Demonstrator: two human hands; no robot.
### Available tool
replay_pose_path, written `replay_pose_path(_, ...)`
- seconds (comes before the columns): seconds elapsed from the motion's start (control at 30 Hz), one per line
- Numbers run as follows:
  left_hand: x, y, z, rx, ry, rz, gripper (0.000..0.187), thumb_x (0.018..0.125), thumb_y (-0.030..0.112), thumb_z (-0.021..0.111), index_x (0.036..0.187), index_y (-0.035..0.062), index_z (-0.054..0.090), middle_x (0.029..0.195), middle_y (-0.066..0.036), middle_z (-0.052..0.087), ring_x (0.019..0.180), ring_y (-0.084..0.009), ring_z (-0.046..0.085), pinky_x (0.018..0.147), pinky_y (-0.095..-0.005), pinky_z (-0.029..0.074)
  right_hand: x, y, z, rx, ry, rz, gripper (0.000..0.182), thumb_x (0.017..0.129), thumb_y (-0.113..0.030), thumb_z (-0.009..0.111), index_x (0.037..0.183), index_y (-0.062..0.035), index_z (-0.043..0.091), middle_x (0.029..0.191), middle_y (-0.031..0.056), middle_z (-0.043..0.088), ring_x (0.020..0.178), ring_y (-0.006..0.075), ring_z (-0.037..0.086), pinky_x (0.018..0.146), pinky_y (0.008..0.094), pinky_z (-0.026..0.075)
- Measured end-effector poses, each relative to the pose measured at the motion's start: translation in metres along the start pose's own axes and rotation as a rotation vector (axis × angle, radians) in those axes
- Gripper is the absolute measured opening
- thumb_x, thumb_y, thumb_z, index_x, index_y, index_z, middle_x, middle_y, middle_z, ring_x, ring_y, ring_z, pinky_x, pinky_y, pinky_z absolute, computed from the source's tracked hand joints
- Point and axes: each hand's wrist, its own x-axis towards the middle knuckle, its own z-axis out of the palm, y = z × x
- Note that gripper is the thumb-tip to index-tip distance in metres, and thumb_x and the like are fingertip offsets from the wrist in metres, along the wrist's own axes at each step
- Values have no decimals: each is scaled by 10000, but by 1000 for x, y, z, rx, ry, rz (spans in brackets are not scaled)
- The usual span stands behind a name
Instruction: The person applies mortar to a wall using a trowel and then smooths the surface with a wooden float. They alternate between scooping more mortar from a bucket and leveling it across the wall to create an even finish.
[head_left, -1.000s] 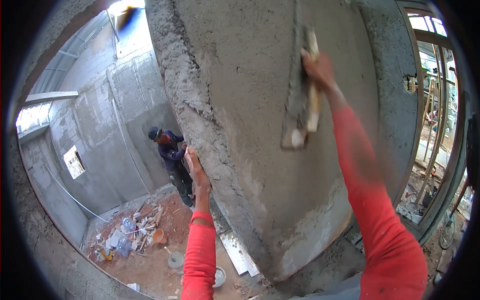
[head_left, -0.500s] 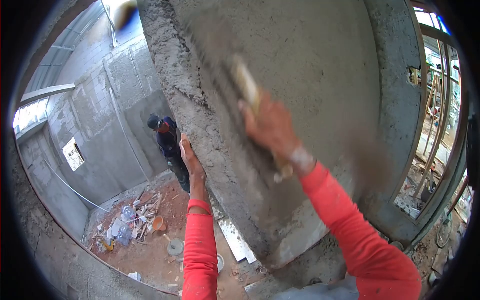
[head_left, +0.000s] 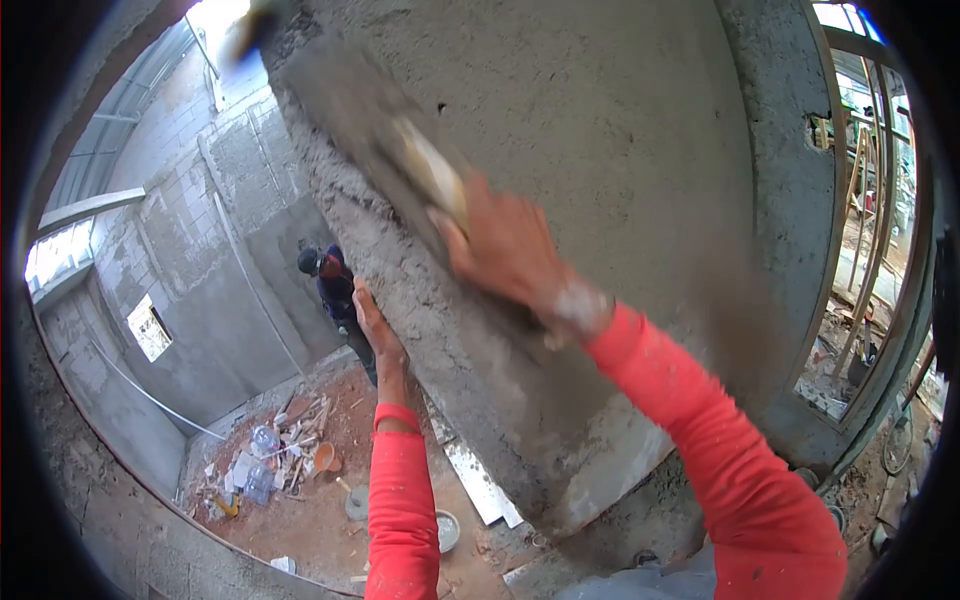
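Observation:
My right hand (head_left: 508, 246) is wrapped round the pale handle of a plastering float (head_left: 432, 168). The float's long dark blade, smeared by motion, lies along the wet grey plaster near the left edge of the wall (head_left: 610, 130). My left hand (head_left: 378, 328) rests at that edge, fingers stretched out and palm toward the rough mortar (head_left: 345, 215). Ridged, uneven mortar runs along the corner, while the broad wall face to the right looks smoother.
Beyond the wall edge, a person (head_left: 334, 288) in dark clothes and a cap stands below. A debris pile (head_left: 290, 440), an orange bucket (head_left: 327, 458) and a round pale container (head_left: 447, 530) are on the ground. To the right is a framed opening (head_left: 832, 210).
My right hand and the float have moved left across the plaster, closer to the wall's edge. My left hand stays at the edge. The view has shifted slightly.

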Motion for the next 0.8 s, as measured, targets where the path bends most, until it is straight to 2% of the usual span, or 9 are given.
replay_pose_path(0.13,-8,22,14,-85,-69,-63,756,1160,596,357,1684,53,330,1659,-96,457,1458,-271,519,1225,-436,418,148,46,-25,-60,125,-29,541,1001,-463,717,1031,75,664,817,343,696,782,495,726,730,594,572)
replay_pose_path(0.23,-9,23,15,-142,-140,-51,762,1154,606,363,1688,64,332,1659,-102,456,1463,-282,520,1225,-444,422,218,101,-60,-87,141,99,572,1019,-508,696,945,59,698,812,248,722,762,408,733,737,530,585)
replay_pose_path(0.37,-12,22,14,-106,-6,-112,768,1148,620,370,1703,91,318,1672,-104,443,1472,-301,515,1224,-456,430,240,193,-107,-29,103,370,599,1046,-541,680,970,51,735,855,115,720,735,252,690,691,469,560)
replay_pose_path(0.43,-16,22,17,-119,-2,-116,774,1146,624,372,1705,92,313,1673,-103,442,1474,-299,513,1227,-457,426,225,269,-124,125,120,439,630,1002,-515,724,1087,109,747,920,190,764,806,278,757,717,471,588)
replay_pose_path(0.5,-12,23,17,-125,4,-104,781,1143,630,374,1705,90,314,1671,-103,445,1472,-295,514,1228,-454,423,194,339,-129,126,254,518,606,1006,-497,734,1053,107,753,899,182,754,775,263,730,704,479,569)
replay_pose_path(0.57,-9,16,13,-121,15,-95,789,1141,636,377,1703,86,320,1666,-104,453,1466,-290,518,1226,-448,421,149,380,-133,165,303,681,539,1034,-478,738,923,47,690,846,78,668,721,205,613,616,426,503)
replay_pose_path(0.7,-6,-1,-3,-23,75,-91,803,1138,644,380,1701,74,330,1663,-106,463,1468,-284,510,1227,-436,413,30,332,-97,189,441,726,589,1037,-489,732,966,94,682,749,79,633,671,187,610,576,434,504)
replay_pose_path(0.77,-3,-4,-4,-22,92,-82,807,1138,644,384,1700,66,332,1663,-105,465,1468,-280,506,1226,-429,410,-26,294,-66,42,268,777,586,1044,-492,715,966,88,683,719,114,672,650,204,633,584,445,510)
replay_pose_path(0.8,-2,-4,-3,-35,68,-59,819,1146,630,383,1705,36,309,1694,-112,424,1506,-270,463,1251,-412,369,-53,254,-54,-39,289,588,581,1043,-489,706,993,89,683,733,172,702,632,244,661,581,465,520)
